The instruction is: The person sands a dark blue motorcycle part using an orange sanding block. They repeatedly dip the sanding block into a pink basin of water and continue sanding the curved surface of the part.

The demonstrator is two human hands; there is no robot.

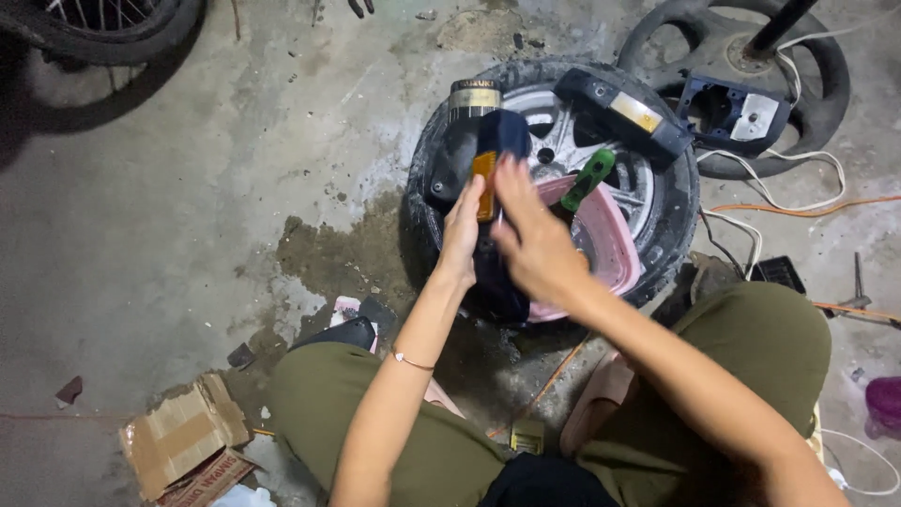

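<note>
I squat over a small wheel with a black tyre (676, 202) and a silver rim lying flat on the concrete. A black plastic mudguard part (449, 160) with an orange reflector rests across it. My left hand (462, 230) holds the side of this part by the reflector. My right hand (533, 239) presses a dark blue cloth (507, 131) against it. A pink basin (610, 246) lies on the rim with a green-handled tool (587, 178) leaning in it.
Another black part with a yellow reflector (624, 115) lies on the tyre's far side. A second tyre (826, 84) with a blue bracket, white and orange cables sit at the upper right. Torn cardboard (183, 437) lies at the lower left. A purple container (884, 404) stands at the right edge.
</note>
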